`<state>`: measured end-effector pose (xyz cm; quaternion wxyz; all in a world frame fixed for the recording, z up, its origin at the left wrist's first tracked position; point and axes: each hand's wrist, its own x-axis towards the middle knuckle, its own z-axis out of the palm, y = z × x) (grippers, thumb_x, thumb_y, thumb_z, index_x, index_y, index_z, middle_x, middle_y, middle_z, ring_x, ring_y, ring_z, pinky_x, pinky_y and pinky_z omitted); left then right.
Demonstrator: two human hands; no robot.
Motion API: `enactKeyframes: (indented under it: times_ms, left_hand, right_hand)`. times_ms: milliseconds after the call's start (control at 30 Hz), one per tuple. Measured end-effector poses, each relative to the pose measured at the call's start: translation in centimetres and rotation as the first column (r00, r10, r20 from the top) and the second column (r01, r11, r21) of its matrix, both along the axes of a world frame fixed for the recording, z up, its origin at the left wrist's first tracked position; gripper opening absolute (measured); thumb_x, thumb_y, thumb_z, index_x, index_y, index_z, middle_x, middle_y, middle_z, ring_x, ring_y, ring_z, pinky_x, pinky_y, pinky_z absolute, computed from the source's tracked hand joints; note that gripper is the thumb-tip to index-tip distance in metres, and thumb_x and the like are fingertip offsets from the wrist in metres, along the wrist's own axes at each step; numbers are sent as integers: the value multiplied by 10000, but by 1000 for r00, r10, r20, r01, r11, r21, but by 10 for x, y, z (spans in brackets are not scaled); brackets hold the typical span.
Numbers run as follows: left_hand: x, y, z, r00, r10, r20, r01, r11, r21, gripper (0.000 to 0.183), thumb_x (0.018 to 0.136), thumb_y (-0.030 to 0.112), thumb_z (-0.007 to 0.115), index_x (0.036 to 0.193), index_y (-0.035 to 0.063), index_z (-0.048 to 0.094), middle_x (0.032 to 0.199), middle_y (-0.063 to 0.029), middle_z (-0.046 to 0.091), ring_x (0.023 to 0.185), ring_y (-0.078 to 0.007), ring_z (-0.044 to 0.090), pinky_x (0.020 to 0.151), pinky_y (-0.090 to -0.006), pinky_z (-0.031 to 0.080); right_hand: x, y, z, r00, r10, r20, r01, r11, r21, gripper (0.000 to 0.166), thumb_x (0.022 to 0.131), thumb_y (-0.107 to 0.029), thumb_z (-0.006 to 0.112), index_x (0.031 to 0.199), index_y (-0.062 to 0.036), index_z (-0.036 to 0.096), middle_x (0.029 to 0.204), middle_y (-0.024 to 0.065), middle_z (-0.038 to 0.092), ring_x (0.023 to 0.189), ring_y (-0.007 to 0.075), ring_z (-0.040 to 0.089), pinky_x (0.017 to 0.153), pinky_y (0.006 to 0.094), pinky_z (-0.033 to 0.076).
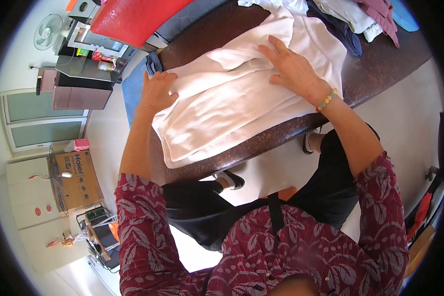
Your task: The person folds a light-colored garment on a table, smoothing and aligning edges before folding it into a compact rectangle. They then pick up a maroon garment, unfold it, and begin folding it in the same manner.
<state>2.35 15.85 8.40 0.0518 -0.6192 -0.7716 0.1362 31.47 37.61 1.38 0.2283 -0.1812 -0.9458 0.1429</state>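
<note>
A cream fleece garment [222, 111] lies spread on a dark brown padded bench [377, 77] with a glossy patterned cover. Its hem points to the lower left, and soft folds run along its length. My left hand [155, 92] rests at the garment's left edge, fingers bent and thumb apart, beside a folded blue cloth [133, 88]. Over the upper right part of the garment is my right hand [294, 68], palm down with fingers spread. A beaded bracelet [327, 100] circles the right wrist. Neither hand visibly grips the cloth.
Several other clothes, including a navy piece [342, 33] and a mauve one [381, 16], lie at the bench's far right. A red padded surface [133, 18] borders the far left. Beyond stand a cardboard box [77, 181], a cabinet [81, 90] and a fan [48, 32].
</note>
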Motion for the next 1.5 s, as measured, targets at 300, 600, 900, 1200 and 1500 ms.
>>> enactKeyframes:
  times_ms: [300, 600, 900, 1200, 1500]
  left_hand:
    - [38, -77, -12, 995, 84, 49, -91, 981, 172, 276, 677, 84, 652, 939, 100, 566, 994, -99, 601, 924, -294, 575, 723, -415, 466]
    - [29, -127, -56, 961, 242, 137, -277, 876, 395, 603, 784, -38, 496, 1345, 180, 450, 1023, -121, 640, 811, -331, 625, 669, -439, 509]
    - [52, -143, -59, 843, 300, 446, -311, 949, -51, 679, 765, -13, 486, 1411, 169, 383, 1494, -179, 260, 1372, -394, 238, 1088, -420, 308]
    - [-14, -26, -38, 932, 81, 354, -231, 883, 408, 311, 847, 62, 523, 1142, 37, 614, 1164, -173, 610, 1034, -337, 592, 894, -375, 470]
    - [-83, 42, -87, 958, 78, 277, -72, 997, -34, 529, 763, -15, 510, 1278, 102, 519, 1232, -172, 561, 1185, -332, 496, 985, -392, 422]
  right_hand:
    - [-9, 13, -2, 999, -16, -51, 13, 998, -61, 352, 767, -5, 589, 1116, -49, 570, 1221, 144, 541, 935, 313, 633, 802, 390, 525]
    - [-12, 16, 14, 952, 3, -307, -92, 957, -275, 318, 786, 27, 526, 1074, -43, 641, 1139, 114, 582, 927, 285, 617, 838, 328, 498]
    - [12, 22, 21, 982, 164, 97, -145, 974, -176, 189, 755, -60, 580, 936, -74, 630, 1080, 66, 584, 917, 285, 605, 795, 367, 497]
    - [10, 17, 29, 990, 108, 94, -87, 974, -207, 135, 740, -102, 614, 869, -66, 638, 1007, 60, 603, 881, 287, 603, 773, 379, 499]
    - [16, 13, 25, 996, 87, 33, -82, 987, -137, 147, 761, -54, 594, 899, -79, 638, 989, 54, 605, 880, 291, 607, 738, 390, 504]
